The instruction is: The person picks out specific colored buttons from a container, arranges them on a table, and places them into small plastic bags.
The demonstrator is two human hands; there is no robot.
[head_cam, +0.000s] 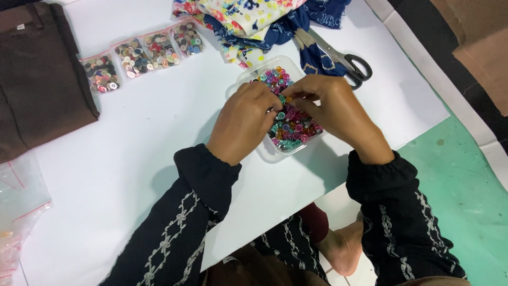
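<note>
Both hands are over a clear plastic box (244, 74) that is full of small coloured buttons (293, 127); the box stands on a white sheet (132, 159), a little above the middle of the view. The left hand (244, 121) is at the 9 o'clock side of the box, its fingers (270, 108) curled down among the buttons. The right hand (330, 108) is at the 3 o'clock side, and its fingers (301, 98) are bent in to meet those of the left hand over the box. The fingertips of both hands are pinched close together there, but I cannot tell if they grip a button, because the piece between them is too small to see. Both arms wear dark sleeves (185, 222) with a pale pattern. At 12 o'clock from the box lies a heap of flowered cloth (248, 21) in blue, yellow and pink, and just beside it at 2 o'clock lie scissors (346, 61) with black handles. At 10 o'clock four small clear bags (143, 55) of mixed buttons lie in a row. At the far 9 o'clock edge lies a folded brown cloth (37, 79), and at 8 o'clock some empty clear bags (18, 201). At 5 o'clock a bare foot (344, 246) rests on the green floor (465, 175).
</note>
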